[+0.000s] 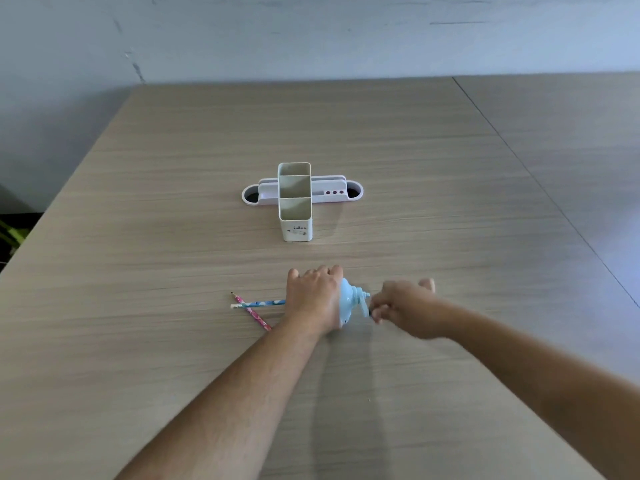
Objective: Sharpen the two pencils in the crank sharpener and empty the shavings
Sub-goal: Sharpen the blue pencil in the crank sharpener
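A light blue crank sharpener (348,303) stands on the wooden table (173,237). My left hand (313,297) covers its body from above and grips it. My right hand (401,306) pinches the crank handle (365,306) on the sharpener's right side. A blue patterned pencil (258,304) sticks out horizontally to the left of the sharpener, its inner end hidden under my left hand. A pink pencil (251,311) lies loose on the table, crossing under the blue one diagonally, dark tip pointing up-left.
A white three-compartment pen holder (295,202) stands farther back at the centre, in front of a low pale pink organiser tray (332,194). A seam (536,181) where a second table adjoins runs along the right. The table's left edge drops off to the floor.
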{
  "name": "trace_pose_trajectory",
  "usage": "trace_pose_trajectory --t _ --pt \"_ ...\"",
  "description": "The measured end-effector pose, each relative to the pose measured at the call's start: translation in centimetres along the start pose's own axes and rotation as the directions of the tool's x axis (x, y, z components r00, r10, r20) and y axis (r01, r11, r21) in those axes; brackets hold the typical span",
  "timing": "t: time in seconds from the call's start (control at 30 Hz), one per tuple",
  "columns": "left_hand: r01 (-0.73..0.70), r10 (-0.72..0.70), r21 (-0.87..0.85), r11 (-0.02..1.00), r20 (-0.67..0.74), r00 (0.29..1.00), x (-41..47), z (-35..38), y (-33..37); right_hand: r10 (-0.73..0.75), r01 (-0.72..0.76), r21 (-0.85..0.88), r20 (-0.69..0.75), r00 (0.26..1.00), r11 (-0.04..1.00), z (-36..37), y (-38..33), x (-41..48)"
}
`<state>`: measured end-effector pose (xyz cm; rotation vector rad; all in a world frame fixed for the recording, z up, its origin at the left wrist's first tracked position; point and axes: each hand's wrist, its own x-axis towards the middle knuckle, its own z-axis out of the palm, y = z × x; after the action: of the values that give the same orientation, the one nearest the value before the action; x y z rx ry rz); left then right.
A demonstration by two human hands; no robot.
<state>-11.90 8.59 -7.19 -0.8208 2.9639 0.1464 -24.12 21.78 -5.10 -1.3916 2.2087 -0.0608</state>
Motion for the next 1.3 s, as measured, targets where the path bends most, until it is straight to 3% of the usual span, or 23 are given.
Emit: trace_pose_trajectory --t 0.13,0.3,0.43,0.53,0.63,0.77,0.87,0.93,1.03,1.13,1.2,1.3 --pt "-0.018 0.018 0.015 1.0 0.001 1.0 -0.1 -0.3 0.0 0.038 -0.048 -0.042 -0.206 0.978 0.998 -2.9 -0.7 3.5" --pt "0.033 -0.033 -0.019 0.999 0.018 0.999 0.0 -0.3 0.2 0.155 -0.177 -0.134 -0.163 0.974 0.975 2.2 -0.8 4.4" --pt "0.043 -0.043 -0.012 0.999 0.012 0.999 0.1 -0.1 0.3 0.039 -0.054 -0.098 -0.152 0.988 0.994 4.4 -0.5 0.1" --pt "0.01 -0.01 -0.007 1.0 0.005 1.0 0.0 -0.1 0.0 -0.058 0.028 -0.097 -0.315 0.947 0.995 1.6 -0.3 -1.0" --pt "-0.008 0.008 -0.005 1.0 0.016 1.0 -0.2 -0.3 -0.1 -0.053 -0.008 -0.141 -0.421 0.906 0.99 -1.6 -0.7 1.8" --pt "0.018 -0.017 -0.019 1.0 0.038 0.999 0.0 -0.5 0.1 0.08 -0.13 -0.165 -0.284 0.956 0.978 -0.3 -0.8 5.4" --pt "0.037 -0.036 -0.022 0.999 0.03 0.999 0.0 -0.4 0.2 0.112 -0.142 -0.165 -0.183 0.977 0.976 3.4 -0.7 3.6" --pt "0.038 -0.038 -0.026 0.999 0.026 0.999 0.0 -0.3 0.2 0.051 -0.075 -0.132 -0.18 0.982 0.988 5.0 -0.6 0.9" --pt "0.01 -0.009 -0.023 1.0 0.012 1.0 0.0 -0.4 0.0 -0.036 0.007 -0.094 -0.314 0.949 0.996 3.1 -0.3 -1.2" --pt "-0.027 0.027 -0.001 1.0 0.009 1.0 -0.2 -0.6 -0.1 -0.047 -0.011 -0.143 -0.4 0.915 0.99 -0.6 -0.6 1.5" --pt "-0.022 0.022 0.002 1.0 0.024 0.999 -0.3 -0.7 0.0 0.019 -0.08 -0.153 -0.366 0.931 0.985 -1.3 -0.8 4.0" --pt "0.007 -0.006 -0.021 1.0 0.026 1.0 -0.2 -0.7 0.1 0.103 -0.14 -0.185 -0.2 0.974 0.973 1.0 -0.5 5.3"
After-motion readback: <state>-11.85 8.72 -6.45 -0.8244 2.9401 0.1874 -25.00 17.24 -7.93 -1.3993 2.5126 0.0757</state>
